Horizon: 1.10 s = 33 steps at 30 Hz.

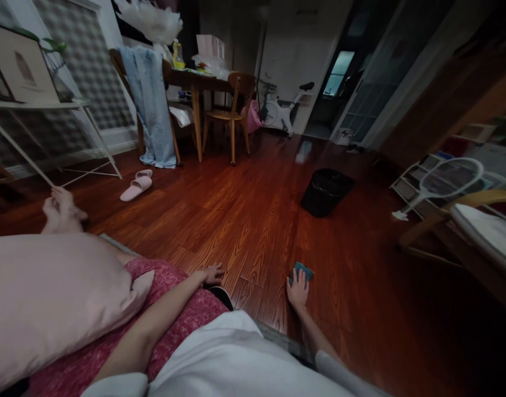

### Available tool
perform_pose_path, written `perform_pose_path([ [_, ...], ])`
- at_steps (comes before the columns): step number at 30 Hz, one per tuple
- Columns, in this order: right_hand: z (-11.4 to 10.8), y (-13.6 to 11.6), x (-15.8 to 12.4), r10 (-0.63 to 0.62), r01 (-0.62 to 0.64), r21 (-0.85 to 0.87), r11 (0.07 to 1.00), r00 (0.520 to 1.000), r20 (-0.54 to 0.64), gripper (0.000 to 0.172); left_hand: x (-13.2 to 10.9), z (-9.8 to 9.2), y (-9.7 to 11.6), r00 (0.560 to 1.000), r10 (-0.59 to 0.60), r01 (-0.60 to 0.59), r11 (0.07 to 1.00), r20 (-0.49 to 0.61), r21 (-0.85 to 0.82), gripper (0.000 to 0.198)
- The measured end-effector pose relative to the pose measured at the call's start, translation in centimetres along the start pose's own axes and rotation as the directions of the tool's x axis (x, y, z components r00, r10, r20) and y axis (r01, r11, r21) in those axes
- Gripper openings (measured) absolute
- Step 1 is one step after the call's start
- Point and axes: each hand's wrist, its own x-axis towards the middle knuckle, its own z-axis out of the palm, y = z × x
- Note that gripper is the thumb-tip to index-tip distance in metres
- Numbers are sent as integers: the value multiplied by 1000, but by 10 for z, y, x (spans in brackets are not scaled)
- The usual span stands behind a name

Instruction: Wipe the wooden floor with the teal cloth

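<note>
My right hand (298,288) reaches down to the red wooden floor (253,220) and lies with fingers spread flat on a small blue-green cloth (302,271). My left hand (213,274) stretches forward over a pink-red knitted blanket (174,309), fingers extended, resting at the floor's edge beside a dark object (222,295) I cannot make out. A pale pink pillow (49,298) lies across my lap at left. A bare foot (61,212) shows beyond the pillow.
A black waste bin (325,192) stands on the floor ahead. Pink slippers (137,186) lie to the left near a white shelf rack (49,110). A wooden table (195,82) with chairs is at the back. An electric swatter (443,184) leans on a wooden chair (463,226) at right.
</note>
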Motion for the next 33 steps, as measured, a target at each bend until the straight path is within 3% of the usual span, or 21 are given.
perform_pose_path([
  [2,6,-2,-15,11,-10,17,1000,1000,-26,68,-1,-1,0,1000,4,-4,1000,5,2,70],
  [5,13,-25,-41,-11,13,39,999,999,-39,67,-2,-2,0,1000,6,-6,1000,2,5,67],
  [10,15,-83,-75,-259,257,82,963,966,22,62,-3,-4,3,999,-9,10,1000,-31,9,66],
  [14,13,-110,-73,-451,445,121,888,892,35,58,-2,-4,6,998,3,-3,1000,-57,6,67],
  [17,9,-105,-52,-518,510,122,851,854,41,57,-1,-3,6,997,16,-16,1000,-69,-5,67],
  [20,2,-83,-20,-440,434,80,897,895,69,57,-1,-1,4,997,19,-20,1000,-73,-18,67],
  [25,-5,-33,19,-140,141,-6,990,986,86,63,1,1,2,998,7,-9,1000,-65,-27,67],
  [29,-2,-11,12,0,1,-11,1000,999,40,66,1,2,2,997,1,-3,1000,-73,-29,65],
  [33,6,-24,-23,-5,5,12,1000,1000,-17,66,1,2,1,997,2,-4,1000,-81,-28,64],
])
